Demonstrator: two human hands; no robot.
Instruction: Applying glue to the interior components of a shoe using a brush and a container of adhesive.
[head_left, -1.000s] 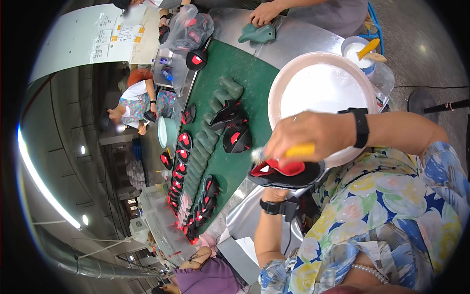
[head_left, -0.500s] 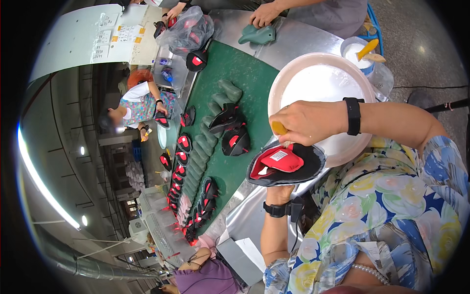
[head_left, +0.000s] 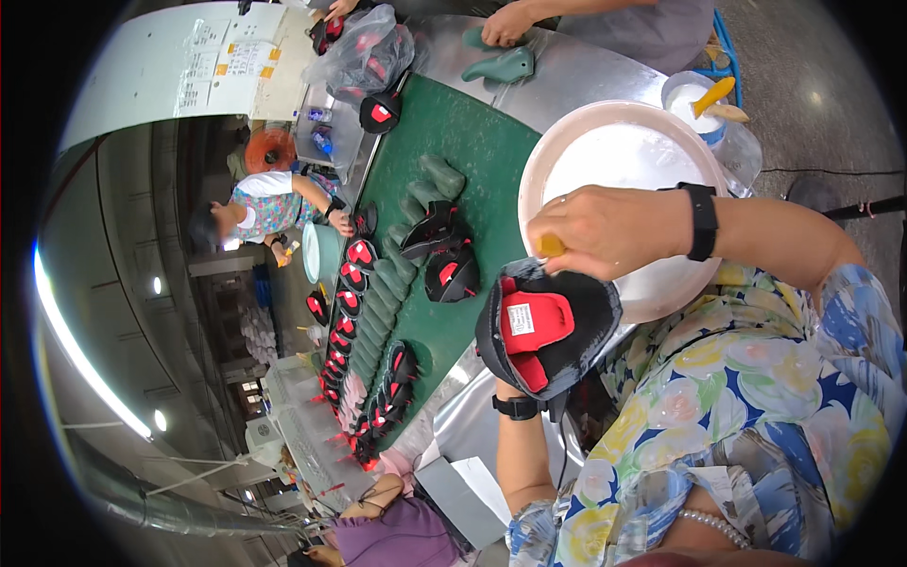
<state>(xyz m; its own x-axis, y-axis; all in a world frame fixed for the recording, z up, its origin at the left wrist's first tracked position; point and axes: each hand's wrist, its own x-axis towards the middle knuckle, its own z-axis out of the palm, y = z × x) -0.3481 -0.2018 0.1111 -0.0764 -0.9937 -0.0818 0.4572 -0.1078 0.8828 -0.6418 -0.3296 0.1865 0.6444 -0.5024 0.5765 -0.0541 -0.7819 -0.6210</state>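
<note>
In front of me a black shoe upper with red lining and a white label is held up, its opening facing me. My left hand holds it from below; the fingers are hidden behind it. My right hand is closed around a brush with a yellow handle, at the upper's far edge. The brush's bristles are hidden by the hand and the upper. Right behind the right hand stands a pale pink basin with white liquid.
A green conveyor belt carries rows of green shoe lasts and black-red uppers. Beyond the basin stands a tub with a yellow-handled brush. Across the belt a co-worker's hand reaches in; another person's hand touches a last.
The shoe upper has turned and tilted, its red lining now facing me more. My right hand stays at its edge. The co-worker across has set an upper on the belt.
</note>
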